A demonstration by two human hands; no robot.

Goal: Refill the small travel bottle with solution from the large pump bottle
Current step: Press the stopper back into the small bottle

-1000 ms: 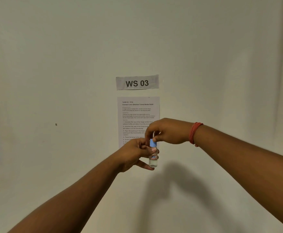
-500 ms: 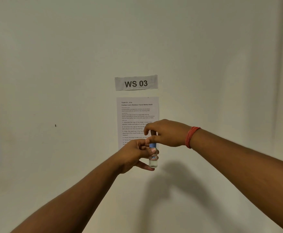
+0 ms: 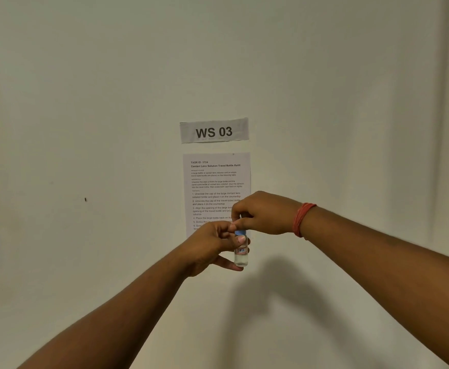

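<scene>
A small clear travel bottle (image 3: 241, 255) with a blue collar and a red-and-blue label is held upright in the air before a wall. My left hand (image 3: 212, 245) grips its body, thumb across the front. Above it, my right hand (image 3: 263, 213) pinches the bottle's top, whose cap is hidden by the fingers. A red thread band circles my right wrist. The large pump bottle is not in view.
A plain pale wall fills the view. On it hang a "WS 03" label (image 3: 214, 131) and a printed task sheet (image 3: 216, 182), partly behind my hands. No table or counter shows.
My right hand has shifted slightly at the bottle's top, its fingers turning round the cap. The left hand and the bottle have stayed almost still.
</scene>
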